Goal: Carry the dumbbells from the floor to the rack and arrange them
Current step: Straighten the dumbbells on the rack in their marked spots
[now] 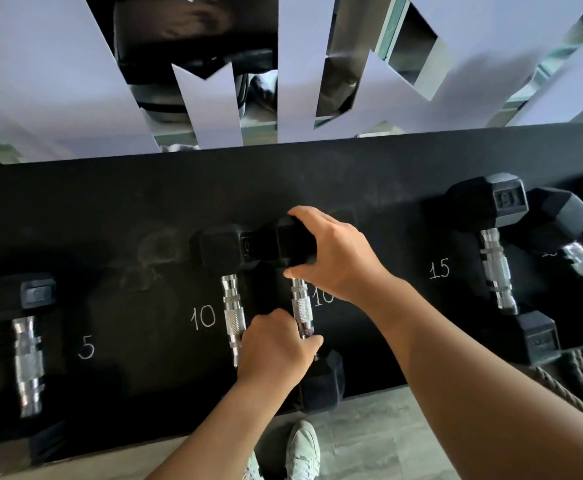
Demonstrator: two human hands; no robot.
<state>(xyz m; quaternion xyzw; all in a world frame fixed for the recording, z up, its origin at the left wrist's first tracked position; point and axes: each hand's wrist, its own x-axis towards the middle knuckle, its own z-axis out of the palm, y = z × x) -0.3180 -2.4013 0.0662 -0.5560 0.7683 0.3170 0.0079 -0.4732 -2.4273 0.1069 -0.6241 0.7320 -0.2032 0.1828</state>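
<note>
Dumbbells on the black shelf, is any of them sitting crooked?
Yes. The far-right dumbbell lies slanted, its handle angling off toward the shelf's edge, while its neighbour by the 15 and the others point straight. The one in both hands, left hand and right hand, looks roughly straight.

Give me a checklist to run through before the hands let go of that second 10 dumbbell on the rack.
1. Left hand grips the chrome knurled handle of the black hex dumbbell: ok.
2. Right hand holds its far rubber head: ok.
3. Dumbbell sits at a chalk "10" mark: ok.
4. Parallel to the neighbouring black 10 dumbbell: ok, roughly.
5. Far heads touching or apart: cannot tell.
6. Near head fully on the black rack shelf: cannot tell; it lies at the front edge.
</note>
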